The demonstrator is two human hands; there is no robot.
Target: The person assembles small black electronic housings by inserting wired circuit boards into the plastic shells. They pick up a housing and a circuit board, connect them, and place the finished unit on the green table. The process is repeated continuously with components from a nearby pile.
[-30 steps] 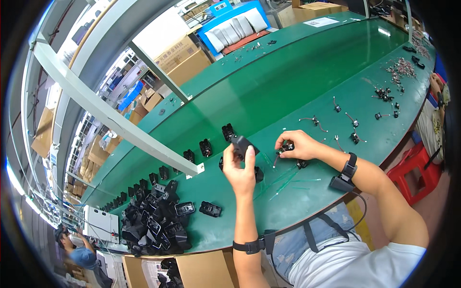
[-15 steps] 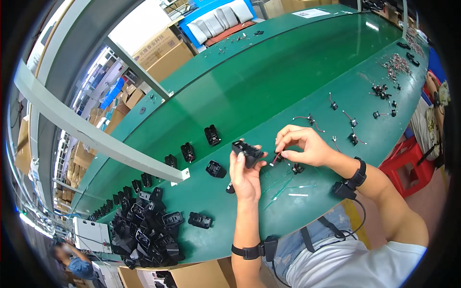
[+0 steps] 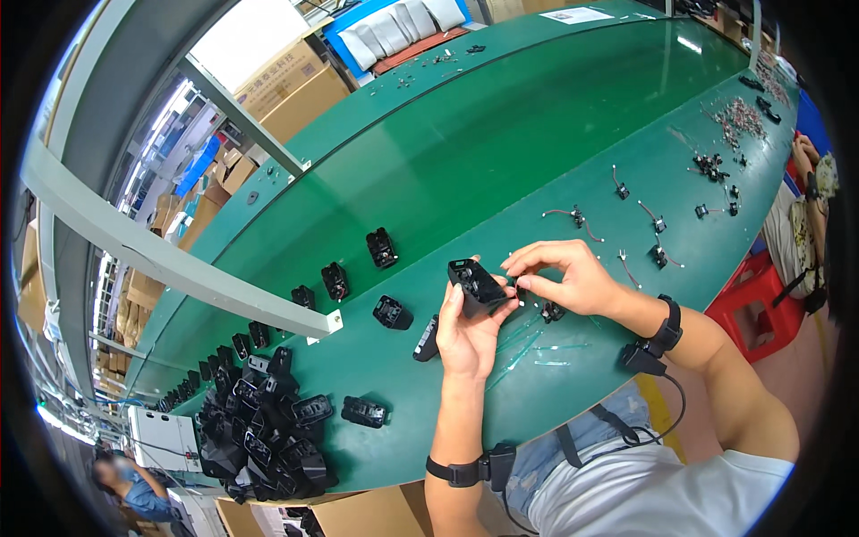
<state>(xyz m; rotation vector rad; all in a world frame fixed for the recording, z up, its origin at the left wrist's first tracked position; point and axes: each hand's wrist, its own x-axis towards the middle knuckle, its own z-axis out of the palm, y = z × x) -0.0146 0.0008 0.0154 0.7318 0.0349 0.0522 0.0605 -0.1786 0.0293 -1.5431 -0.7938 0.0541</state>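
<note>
My left hand (image 3: 467,345) holds a black plastic housing (image 3: 474,288) with its hollow side showing, fingers wrapped round its lower part. Close against the housing's right side, my right hand (image 3: 565,273) pinches a small wired part (image 3: 516,288); red wire and a white plug show at the fingertips, the rest is hidden. Just below the right hand lies a small black part (image 3: 552,311) on the green table. Left of my left wrist are a long black piece (image 3: 427,340) and another black housing (image 3: 392,312). Clear green plastic strips (image 3: 517,358) lie between my forearms.
A heap of black housings (image 3: 259,430) fills the table's left end, with a single housing (image 3: 364,412) beside it. More housings (image 3: 381,248) stand in a row along the green belt (image 3: 429,192). Small wired parts (image 3: 659,224) lie at right. A grey metal post (image 3: 179,259) crosses the left side.
The housing in my left hand has turned, with its hollow side now facing more toward me. My right hand has brought the wired part up against it. The view has shifted slightly.
</note>
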